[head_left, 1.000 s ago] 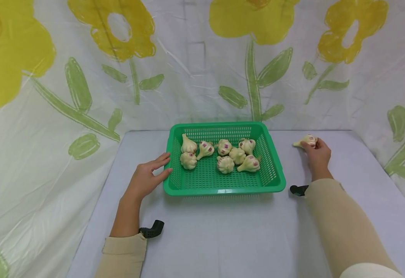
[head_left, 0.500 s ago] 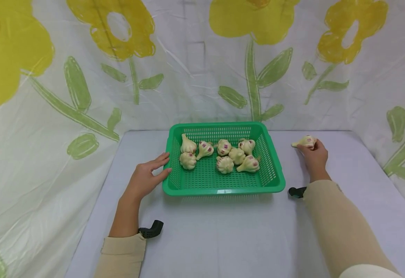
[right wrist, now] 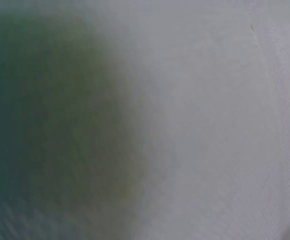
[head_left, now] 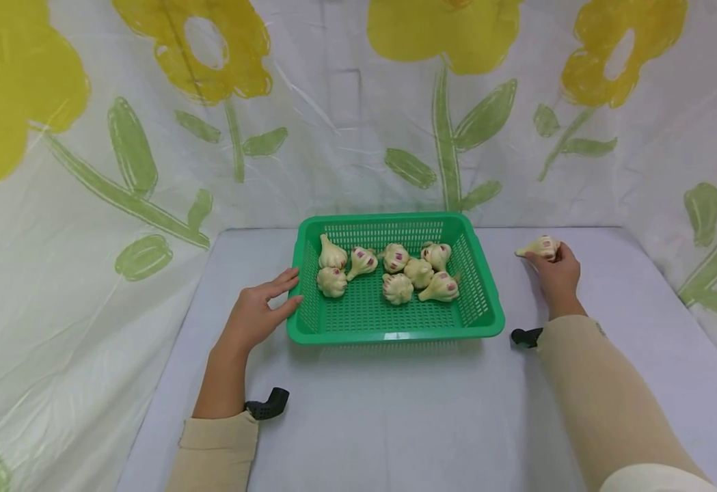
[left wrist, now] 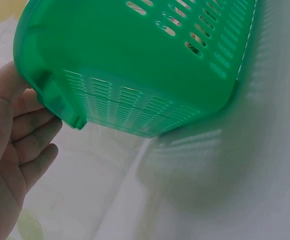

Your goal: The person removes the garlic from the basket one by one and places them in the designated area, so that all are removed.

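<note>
A green plastic basket stands in the middle of the table with several garlic bulbs lying inside it. My left hand touches the basket's left rim, fingers extended. The left wrist view shows the same hand against the rim of the basket. To the right of the basket, my right hand pinches one garlic bulb at or just above the tabletop; its stem points left. In the right wrist view only cloth and a blurred dark green patch show, with the bulb out of sight.
A white cloth covers the table. Behind and at the sides hangs a white curtain printed with yellow flowers. Dark wrist cameras stick out from both sleeves, the right one near the basket's right corner.
My right hand has shifted very slightly left with the garlic bulb in its fingers. The left hand and the basket stay in place; the head view tilts a little.
</note>
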Demonstrator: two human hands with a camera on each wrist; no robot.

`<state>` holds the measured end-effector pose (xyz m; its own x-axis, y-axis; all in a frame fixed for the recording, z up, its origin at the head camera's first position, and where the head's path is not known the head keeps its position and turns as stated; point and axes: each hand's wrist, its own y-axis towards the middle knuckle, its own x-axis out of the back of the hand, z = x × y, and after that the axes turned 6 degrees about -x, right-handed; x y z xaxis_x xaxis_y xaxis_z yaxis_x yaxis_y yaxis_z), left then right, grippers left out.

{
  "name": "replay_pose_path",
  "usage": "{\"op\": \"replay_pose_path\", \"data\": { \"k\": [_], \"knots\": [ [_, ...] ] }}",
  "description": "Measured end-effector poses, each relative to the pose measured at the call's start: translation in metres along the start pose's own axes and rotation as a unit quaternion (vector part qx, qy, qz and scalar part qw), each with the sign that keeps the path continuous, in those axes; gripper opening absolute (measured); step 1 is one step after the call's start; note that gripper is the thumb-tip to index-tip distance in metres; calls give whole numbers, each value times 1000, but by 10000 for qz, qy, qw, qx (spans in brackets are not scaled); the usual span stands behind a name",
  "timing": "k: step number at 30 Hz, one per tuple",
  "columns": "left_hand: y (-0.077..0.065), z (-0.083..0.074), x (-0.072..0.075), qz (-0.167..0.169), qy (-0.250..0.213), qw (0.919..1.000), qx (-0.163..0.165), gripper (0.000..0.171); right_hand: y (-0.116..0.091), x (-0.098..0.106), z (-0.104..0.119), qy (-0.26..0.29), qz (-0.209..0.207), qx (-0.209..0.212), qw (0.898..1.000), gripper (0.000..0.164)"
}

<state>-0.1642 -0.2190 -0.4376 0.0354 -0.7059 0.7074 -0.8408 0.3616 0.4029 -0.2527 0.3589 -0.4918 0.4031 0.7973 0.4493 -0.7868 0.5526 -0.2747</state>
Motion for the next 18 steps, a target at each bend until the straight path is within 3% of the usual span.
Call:
{"op": "replay_pose_path", "data": {
  "k": [9, 18],
  "knots": [
    [1, -2, 0, 62, -21, 10000, 30, 46, 1, 6, 4, 180, 164, -386, 9990, 86],
    [0, -3, 2, 117, -120, 9997, 162, 46, -3, 22, 25, -376, 610, -541, 9960, 116]
  ]
}}
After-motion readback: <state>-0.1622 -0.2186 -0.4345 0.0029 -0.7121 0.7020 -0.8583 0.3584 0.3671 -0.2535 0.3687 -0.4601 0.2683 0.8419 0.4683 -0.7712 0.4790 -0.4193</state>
